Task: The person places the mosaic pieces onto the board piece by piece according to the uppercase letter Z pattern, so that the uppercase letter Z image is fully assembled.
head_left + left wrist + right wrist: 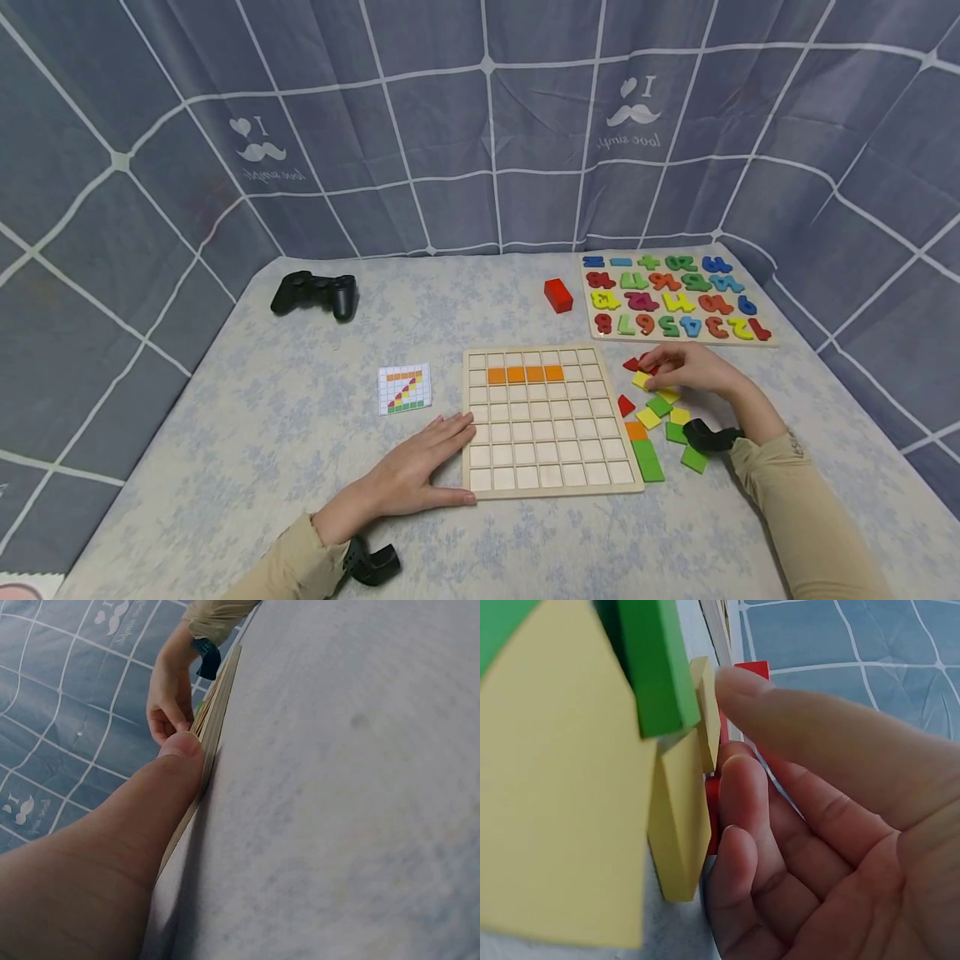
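A wooden grid board [551, 455] lies on the table, with a row of orange square tiles [516, 375] near its top. My left hand [405, 473] rests at the board's left side, fingers straight on the edge and thumb at the lower corner; the left wrist view shows that thumb [182, 746] against the board's side. Over the loose tiles right of the board, my right hand [692, 368] reaches down to red pieces [632, 364]. In the right wrist view its thumb and fingers stand apart, beside yellow tiles [679, 817] and a green one [656, 667]; nothing shows gripped.
A pattern card [405, 389] lies left of the board. Behind stand a red block [558, 295], a number puzzle board [678, 300] and a black game controller [315, 294]. Green tiles [648, 461] and an orange tile [636, 431] sit along the board's right edge.
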{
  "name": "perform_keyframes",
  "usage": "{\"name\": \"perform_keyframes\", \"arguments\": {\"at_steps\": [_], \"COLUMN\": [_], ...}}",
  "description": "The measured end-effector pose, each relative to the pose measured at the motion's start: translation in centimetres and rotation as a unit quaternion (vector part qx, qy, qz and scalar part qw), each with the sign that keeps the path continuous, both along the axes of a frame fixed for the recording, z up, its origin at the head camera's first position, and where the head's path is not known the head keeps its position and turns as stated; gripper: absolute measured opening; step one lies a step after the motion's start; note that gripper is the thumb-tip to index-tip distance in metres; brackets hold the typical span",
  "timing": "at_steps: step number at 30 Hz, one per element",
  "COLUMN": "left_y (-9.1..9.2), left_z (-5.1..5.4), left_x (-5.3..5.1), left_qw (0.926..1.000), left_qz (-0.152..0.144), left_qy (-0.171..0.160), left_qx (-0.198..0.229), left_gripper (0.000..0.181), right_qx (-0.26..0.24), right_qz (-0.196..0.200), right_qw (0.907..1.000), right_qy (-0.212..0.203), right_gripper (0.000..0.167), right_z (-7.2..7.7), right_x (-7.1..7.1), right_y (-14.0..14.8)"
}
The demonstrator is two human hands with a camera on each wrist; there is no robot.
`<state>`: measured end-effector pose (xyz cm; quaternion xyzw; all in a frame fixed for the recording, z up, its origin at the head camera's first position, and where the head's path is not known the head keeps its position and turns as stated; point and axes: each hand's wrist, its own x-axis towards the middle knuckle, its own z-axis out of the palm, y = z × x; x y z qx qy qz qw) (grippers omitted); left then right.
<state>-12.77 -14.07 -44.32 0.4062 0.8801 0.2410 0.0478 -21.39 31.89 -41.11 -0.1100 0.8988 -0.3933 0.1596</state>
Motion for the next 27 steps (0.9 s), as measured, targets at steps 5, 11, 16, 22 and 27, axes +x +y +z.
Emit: {"name": "perform_keyframes", "arguments": {"at_steps": [5,11,16,22,27], "left_y": [0.02,0.02,0.02,0.02,0.03], "left_z": [-0.01,-0.07,-0.06,0.00,0.04], "left_x": [-0.01,-0.02,-0.01,0.02,0.04], "left_qw": [1.0000,0.9999,0.9999,0.9999,0.9999], "left_qz": [-0.001,-0.005,-0.004,-0.002,-0.002], "left_qy": [0.002,0.009,0.009,0.008,0.009], "left_qx": [0.003,0.004,0.005,0.006,0.006], "left_gripper": [0.089,0.089,0.089,0.089,0.089], "right_qx": [0.027,0.030,0.028,0.030,0.033], "right_qz": [0.007,0.009,0.011,0.011,0.011], "right_qw": [0.9996,0.9995,0.9995,0.9995,0.9994], "right_qy": [0.008,0.008,0.006,0.002,0.005], "right_gripper": [0.039,0.038,0.037,0.036,0.035], "right_z": [0.21,0.18,0.20,0.19,0.08], "right_x": [-0.03,-0.01,0.05,-0.05,-0.12], "right_y": [-0.41,-0.59,-0.59,-0.60,-0.71]}}
